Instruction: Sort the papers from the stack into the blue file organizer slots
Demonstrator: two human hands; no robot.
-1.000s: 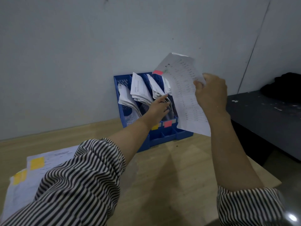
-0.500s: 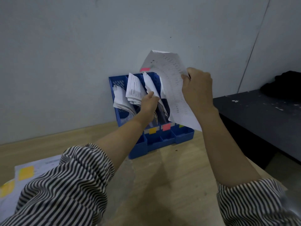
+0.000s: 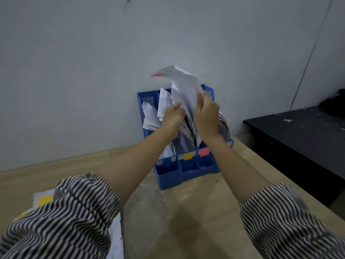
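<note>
Pink-tabbed paper [image 3: 183, 86] in right hand [image 3: 206, 116] grip, above blue organizer [image 3: 169, 174].

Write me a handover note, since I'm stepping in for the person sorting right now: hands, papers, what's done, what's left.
Right hand grips the sheet with the pink tab, its lower part already down among the papers in the blue file organizer, above the slot with the pink label.
Left hand is in the filed papers, apparently parting them; its fingers are hidden.
Done: several slots already hold papers.
Left: seat this sheet, then sort the stack at the table's left, partly hidden by the sleeve.
</note>
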